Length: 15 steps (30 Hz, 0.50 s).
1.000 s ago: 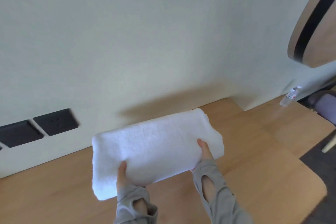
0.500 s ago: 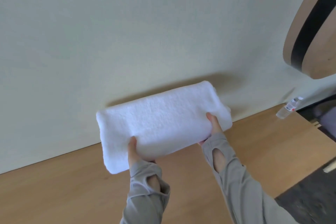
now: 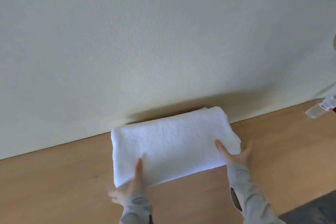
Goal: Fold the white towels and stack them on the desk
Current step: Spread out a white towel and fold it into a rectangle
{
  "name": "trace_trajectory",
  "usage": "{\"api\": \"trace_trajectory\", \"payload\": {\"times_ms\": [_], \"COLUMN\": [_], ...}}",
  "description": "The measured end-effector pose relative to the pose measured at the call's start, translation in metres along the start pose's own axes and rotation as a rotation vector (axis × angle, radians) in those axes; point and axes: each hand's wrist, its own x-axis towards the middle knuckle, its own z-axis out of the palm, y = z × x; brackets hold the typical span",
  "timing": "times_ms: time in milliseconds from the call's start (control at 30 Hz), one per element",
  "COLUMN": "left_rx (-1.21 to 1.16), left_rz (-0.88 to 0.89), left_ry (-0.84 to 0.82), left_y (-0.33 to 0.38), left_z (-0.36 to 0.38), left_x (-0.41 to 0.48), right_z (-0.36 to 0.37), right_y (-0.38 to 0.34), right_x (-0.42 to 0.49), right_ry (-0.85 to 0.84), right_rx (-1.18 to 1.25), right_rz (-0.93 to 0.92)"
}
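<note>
A folded white towel (image 3: pixel 172 142) lies flat on the wooden desk (image 3: pixel 63 178), its far edge close to the wall. Layered edges show at its far right corner. My left hand (image 3: pixel 131 185) is at the towel's near left corner. Its thumb lies on top and its fingers are spread and blurred beside the towel. My right hand (image 3: pixel 236 154) is at the near right corner, thumb on the towel and fingers spread out past its end. Both arms wear grey sleeves.
A pale textured wall (image 3: pixel 145 42) rises straight behind the desk. A clear plastic bottle (image 3: pixel 320 109) lies at the far right of the desk. Dark floor (image 3: pixel 312 209) shows past the desk's near right edge.
The towel was held in the air in both hands; it has come down onto the desk by the wall. My fingers have come out from under it and spread.
</note>
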Motion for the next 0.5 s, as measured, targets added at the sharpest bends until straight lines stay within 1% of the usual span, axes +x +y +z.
{"api": "trace_trajectory", "payload": {"times_ms": [67,100,133,367,500], "left_rx": [0.086,0.133,0.147,0.164,0.241], "left_rz": [0.202,0.265,0.29,0.279,0.313], "left_ry": [-0.001,-0.042,-0.063,-0.1,-0.111], "left_y": [0.003,0.005,0.007,0.019,0.023], "left_z": [-0.007,-0.009,-0.009,-0.001,-0.002], "left_x": [0.011,0.017,0.02,0.022,0.019], "right_z": [-0.004,-0.005,-0.005,0.012,0.017], "right_y": [-0.004,-0.005,-0.008,-0.018,-0.017], "right_x": [0.011,0.016,0.018,0.033,0.038], "right_ry": [-0.126,-0.205,-0.259,-0.306,-0.309], "right_rx": [-0.097,-0.097,-0.081,-0.03,-0.038], "right_rz": [-0.077,-0.082,-0.081,-0.179,-0.209]}}
